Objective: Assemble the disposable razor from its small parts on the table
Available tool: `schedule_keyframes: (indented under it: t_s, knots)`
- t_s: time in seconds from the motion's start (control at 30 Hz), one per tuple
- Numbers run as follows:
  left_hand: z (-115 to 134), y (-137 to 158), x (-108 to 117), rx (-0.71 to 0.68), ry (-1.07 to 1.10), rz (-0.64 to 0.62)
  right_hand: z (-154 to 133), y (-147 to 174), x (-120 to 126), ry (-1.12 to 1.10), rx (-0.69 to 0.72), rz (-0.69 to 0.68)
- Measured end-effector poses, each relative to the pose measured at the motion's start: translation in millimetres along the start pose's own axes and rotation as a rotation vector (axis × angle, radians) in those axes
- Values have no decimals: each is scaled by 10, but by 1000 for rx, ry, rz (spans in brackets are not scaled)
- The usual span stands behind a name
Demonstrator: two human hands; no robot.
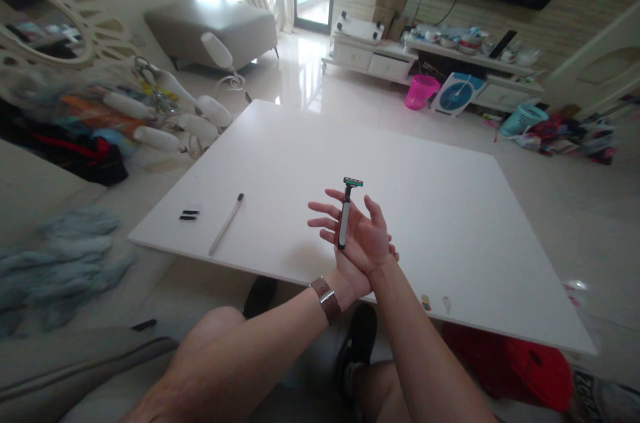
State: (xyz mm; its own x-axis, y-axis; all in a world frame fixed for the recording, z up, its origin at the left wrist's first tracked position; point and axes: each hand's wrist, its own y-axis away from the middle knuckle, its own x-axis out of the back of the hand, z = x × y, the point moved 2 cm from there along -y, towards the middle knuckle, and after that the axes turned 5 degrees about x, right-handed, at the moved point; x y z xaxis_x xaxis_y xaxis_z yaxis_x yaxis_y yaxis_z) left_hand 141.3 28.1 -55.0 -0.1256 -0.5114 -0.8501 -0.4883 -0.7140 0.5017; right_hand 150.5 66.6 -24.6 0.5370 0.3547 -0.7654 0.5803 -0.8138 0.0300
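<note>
A razor (345, 219) with a grey-and-black handle and a green-edged head lies across the upturned palm of my right hand (367, 236). Its head points away from me, past the fingers, which are spread and only slightly bent. My left hand (354, 279) is wrapped around the right wrist from below, its fingertips showing on the far side. A brown strap with a metal buckle circles my left wrist. Both hands are above the near edge of the white table (425, 189).
On the table's left lie a long pale stick with a dark tip (227, 223) and two small black pieces (189, 215). Two tiny items (426, 303) sit at the near edge. A chandelier-like fixture (200, 109) stands by the left edge; a red stool (515, 366) is below right.
</note>
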Motion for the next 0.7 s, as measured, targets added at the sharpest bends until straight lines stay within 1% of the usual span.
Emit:
schedule_keyframes:
  t_s: [0.37,0.47,0.7]
  knots:
    - [11,46,-38,-22,-19,0,1,-3,-11,-2,9,-13]
    - [19,77,-37,-27,-29,-17,7,-3,-55,1,5,-8]
    - [55,199,0,-58,-41,-47,73,1,-210,-16,9,-63]
